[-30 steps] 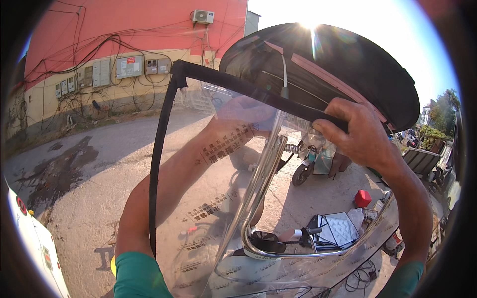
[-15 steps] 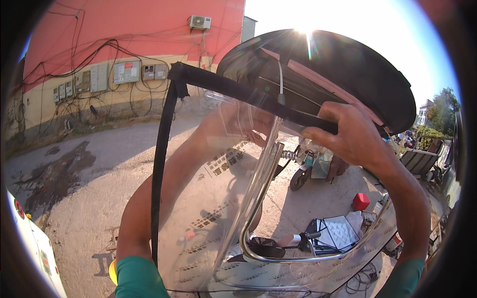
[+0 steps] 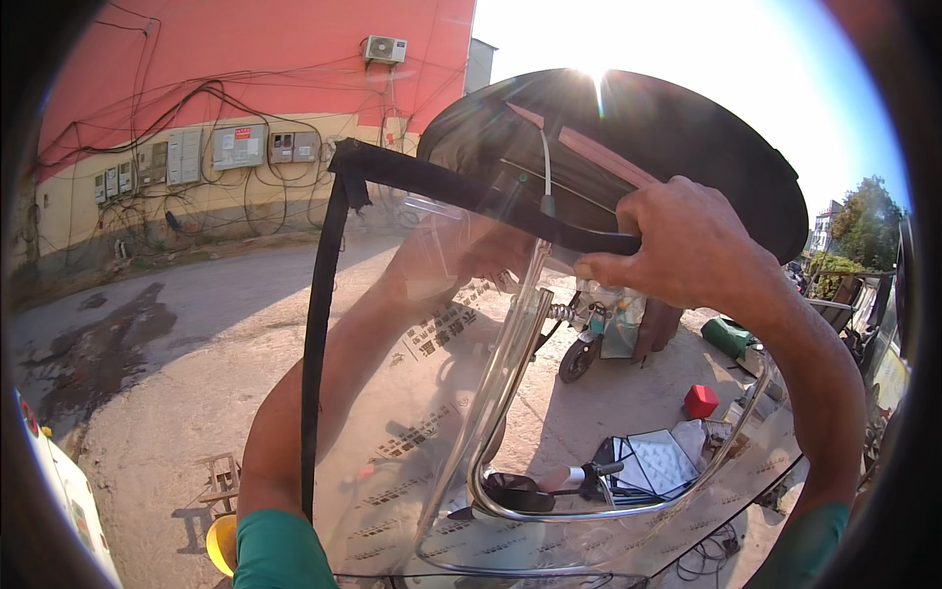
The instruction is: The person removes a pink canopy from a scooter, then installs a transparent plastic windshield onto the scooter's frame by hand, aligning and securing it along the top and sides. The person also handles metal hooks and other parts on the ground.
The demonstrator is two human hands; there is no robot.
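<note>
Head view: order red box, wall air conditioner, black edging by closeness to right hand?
1. Black edging: held in the right hand.
2. Red box: below the hand, right side.
3. Air conditioner: on the wall, upper left.

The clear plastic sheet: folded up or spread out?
Spread out: the clear plastic sheet extends broadly below its black edging, which the right hand grips.

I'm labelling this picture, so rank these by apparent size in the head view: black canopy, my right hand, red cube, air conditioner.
Largest to smallest:
1. Black canopy
2. Right hand
3. Red cube and air conditioner: too alike to rank
</note>
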